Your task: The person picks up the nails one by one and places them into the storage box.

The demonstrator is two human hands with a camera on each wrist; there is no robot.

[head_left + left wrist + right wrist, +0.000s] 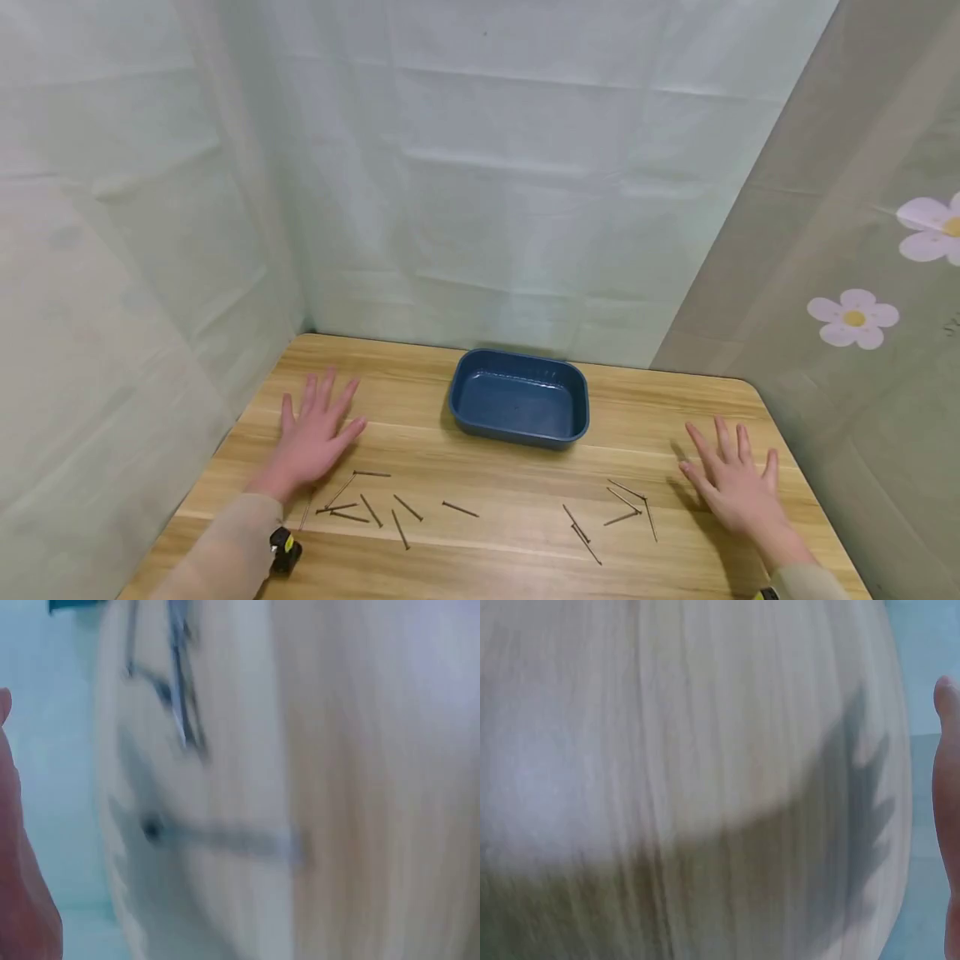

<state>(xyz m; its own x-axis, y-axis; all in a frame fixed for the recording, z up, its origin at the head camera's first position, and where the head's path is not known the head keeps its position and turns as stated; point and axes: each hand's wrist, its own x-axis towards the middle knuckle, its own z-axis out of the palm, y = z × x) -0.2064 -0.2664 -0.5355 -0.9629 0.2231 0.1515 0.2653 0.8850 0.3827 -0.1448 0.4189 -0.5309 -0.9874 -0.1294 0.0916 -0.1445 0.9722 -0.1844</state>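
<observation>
My left hand is spread above the left part of the table, fingers straight, holding nothing. Several nails lie scattered on the wood just right of and below it; the left wrist view shows a blurred nail close by. On the other side, my right hand hovers with its fingers fanned out, and nothing is in it. To its left lies another loose group of nails. A dark blue rectangular tray stands between the hands, toward the back, and no nails show inside it.
The wood-grain table has rounded back corners. Pale cloth hangs behind it and along the left, and a curtain with white flowers hangs along the right. Black wrist cameras, one visible on the left wrist, sit at the sleeves.
</observation>
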